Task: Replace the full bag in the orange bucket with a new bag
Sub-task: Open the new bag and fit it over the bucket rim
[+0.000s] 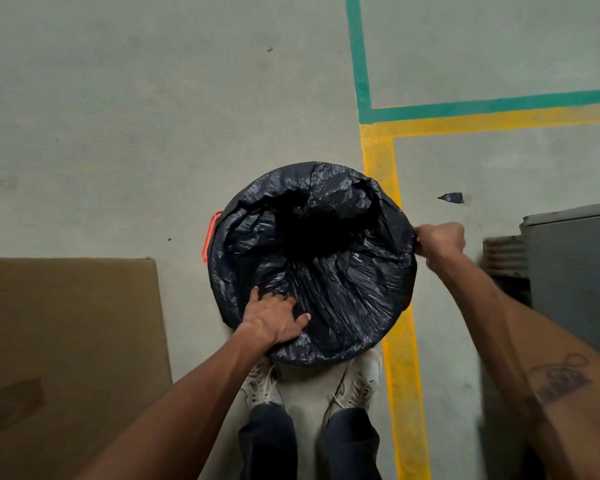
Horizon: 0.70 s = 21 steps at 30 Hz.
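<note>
A crinkled black bag covers the rim of the bucket, sagging inward. Only an orange sliver shows at its left, on the floor.

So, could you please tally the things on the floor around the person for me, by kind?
Black bag: 1
Orange bucket: 1
Cardboard box: 1
Grey cabinet: 1
Black plastic scrap: 1
White shoes: 2
Total: 7
</note>
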{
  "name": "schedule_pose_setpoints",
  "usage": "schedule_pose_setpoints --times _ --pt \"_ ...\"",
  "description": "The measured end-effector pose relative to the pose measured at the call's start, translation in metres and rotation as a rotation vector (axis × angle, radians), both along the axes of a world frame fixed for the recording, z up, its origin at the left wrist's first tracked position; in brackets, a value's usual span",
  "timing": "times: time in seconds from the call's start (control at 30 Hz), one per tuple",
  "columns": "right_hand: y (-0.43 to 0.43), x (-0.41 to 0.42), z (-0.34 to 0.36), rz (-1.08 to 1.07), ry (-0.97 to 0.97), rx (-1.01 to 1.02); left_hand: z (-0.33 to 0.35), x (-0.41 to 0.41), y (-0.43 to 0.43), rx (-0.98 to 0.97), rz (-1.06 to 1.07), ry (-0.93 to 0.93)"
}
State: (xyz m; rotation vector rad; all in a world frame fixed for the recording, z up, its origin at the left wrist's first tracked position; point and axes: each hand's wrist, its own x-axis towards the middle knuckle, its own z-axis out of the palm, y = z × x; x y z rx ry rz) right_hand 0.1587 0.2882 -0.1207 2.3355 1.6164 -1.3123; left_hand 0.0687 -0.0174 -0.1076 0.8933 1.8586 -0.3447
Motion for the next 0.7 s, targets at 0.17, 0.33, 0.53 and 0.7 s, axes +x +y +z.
schedule_pose_setpoints --times 0.17,0.33,0.53,0.7 --pt "-0.021 -0.035 0.045 0.395 0.089 0.354 -0.005 0.002 -0.010 -0.058 0.021 -0.003" --pt "-0.111 -0.031 0.062 1.265 0.301 0.426 -0.002 0.000 -0.002 -0.035 0.078 0.018" --pt "-0.159 -0.045 -0.016 1.837 -0.077 0.122 -0.022 -0.021 0.030 0.077 0.194 0.093" --pt "-0.163 -0.057 -0.070 1.794 -0.281 0.019 -0.068 -0.042 0.043 0.259 0.956 -0.142"
